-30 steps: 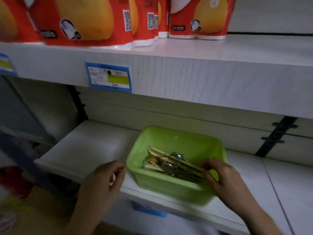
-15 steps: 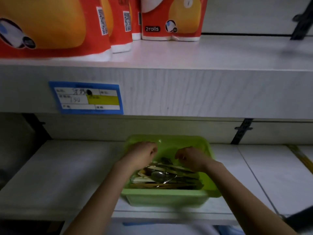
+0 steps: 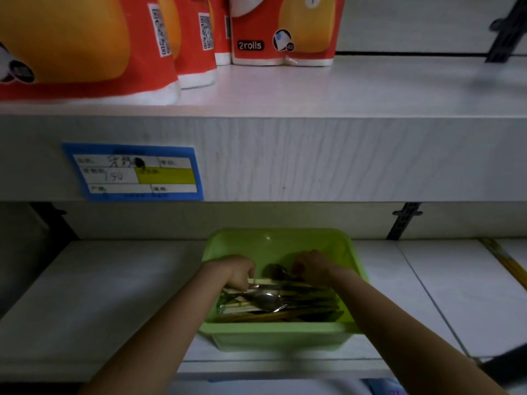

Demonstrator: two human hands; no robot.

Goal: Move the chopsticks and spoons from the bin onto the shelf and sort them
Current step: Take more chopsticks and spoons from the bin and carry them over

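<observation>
- Both hands reach down into the green bin [image 3: 281, 333], which sits on the lower shelf [image 3: 94, 303] at its front edge
- The left hand [image 3: 238, 270] is curled into a loose fist over the left end of the pile, knuckles up; its fingertips [image 3: 242, 285] press down among the utensil ends, and it seems to pinch something there, though which piece I cannot tell
- The right hand [image 3: 312, 265] is curled too, fingers bent down toward the back of the pile; whether it grips anything is hidden by its own knuckles
- Between the two hands, toward the back of the bin, lies the dark bowl of one spoon [image 3: 275, 270]
- Just below the left hand, nearer the person, a shiny steel spoon [image 3: 266, 300] lies on top of the heap, bowl up
- The chopsticks [image 3: 285, 315] lie lengthwise across the bin under and in front of both hands, running from left to right; pale ones sit under the left hand and darker brown ones run along the near wall
- All the utensils seen are inside the bin; the shelf to the left of the left hand and to the right of the right hand is bare white board
- Above the hands runs the upper shelf [image 3: 313, 155], with a blue price tag [image 3: 134, 172] on its front edge, up and to the left of the left hand
- On top of that shelf stand red and orange packs [image 3: 282, 29], one marked "2rolls", straight above the hands
</observation>
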